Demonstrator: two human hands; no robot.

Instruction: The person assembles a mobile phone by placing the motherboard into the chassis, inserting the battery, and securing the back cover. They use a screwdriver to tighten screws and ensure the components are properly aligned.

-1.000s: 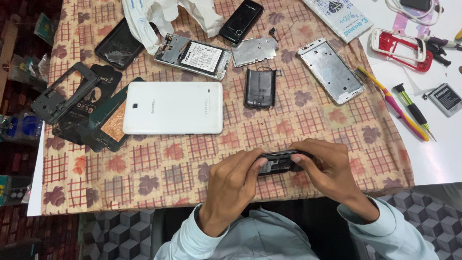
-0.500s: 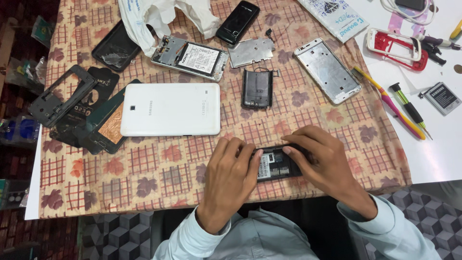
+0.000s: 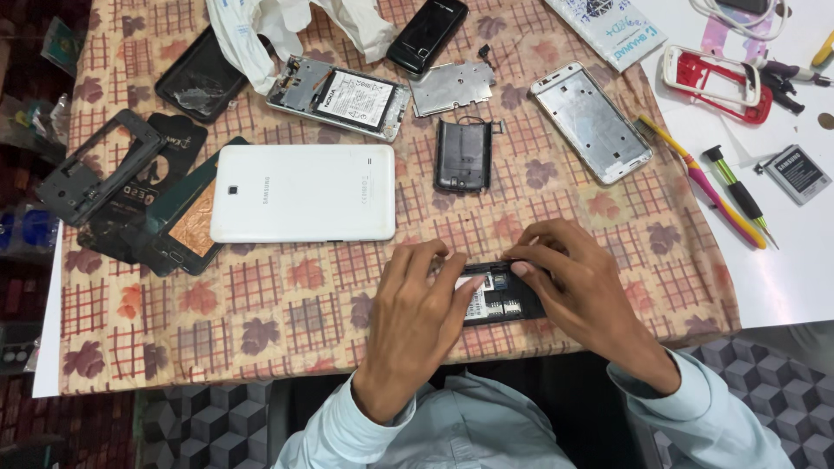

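A small dark phone [image 3: 495, 295] with its back open lies on the patterned tablecloth [image 3: 287, 321] near the front edge. My left hand [image 3: 421, 317] grips its left end, fingers over the body. My right hand [image 3: 578, 282] holds the right end, with fingertips pressing on the top edge of the open back. Inner slots and a white label show between the hands. A dark back cover [image 3: 463, 155] lies just beyond them.
A white tablet [image 3: 302, 193] lies face down at left centre. Around it are dark frames [image 3: 87, 178], an opened phone with a battery [image 3: 340, 95], a black phone [image 3: 426, 35], a metal plate [image 3: 452, 87], a silver frame [image 3: 591, 122], screwdrivers [image 3: 734, 187], a loose battery [image 3: 797, 172] and a red frame [image 3: 717, 82].
The phone was held edge-on between both hands; it now lies flat with its open back up. My hands have shifted slightly to the right and away from me.
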